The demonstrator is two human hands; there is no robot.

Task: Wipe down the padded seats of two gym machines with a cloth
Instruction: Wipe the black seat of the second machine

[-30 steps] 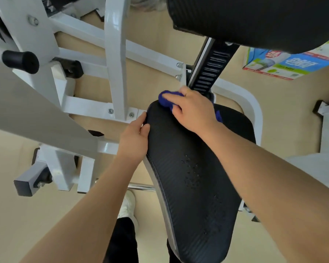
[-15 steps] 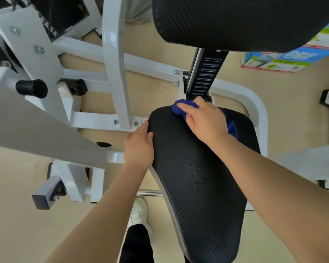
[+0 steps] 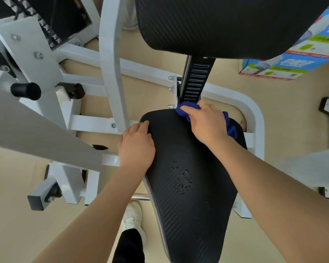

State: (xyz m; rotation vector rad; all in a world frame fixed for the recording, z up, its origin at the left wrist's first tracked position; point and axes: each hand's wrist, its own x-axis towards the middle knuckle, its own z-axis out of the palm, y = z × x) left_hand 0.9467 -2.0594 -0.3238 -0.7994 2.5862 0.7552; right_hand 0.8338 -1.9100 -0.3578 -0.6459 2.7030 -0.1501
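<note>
A black ribbed padded seat (image 3: pixel 190 202) fills the lower middle of the view, with small droplets near its centre. My right hand (image 3: pixel 207 124) presses a blue cloth (image 3: pixel 184 109) onto the seat's far edge, close to the black notched post. Part of the cloth shows again under the hand's right side. My left hand (image 3: pixel 137 147) grips the seat's left rim, fingers curled over the edge. The black back pad (image 3: pixel 226 25) hangs above at the top.
White machine frame bars (image 3: pixel 110 63) cross the left and centre. A black-capped handle (image 3: pixel 26 91) sticks out at left. A curved white tube (image 3: pixel 254 114) wraps the seat's right side. A colourful box (image 3: pixel 285 67) lies on the beige floor. My white shoe (image 3: pixel 132 217) is below.
My right hand slid the cloth to the right along the seat's far edge. My left hand stayed on the left rim. My head shifted, so the seat sits lower and more to the right in view.
</note>
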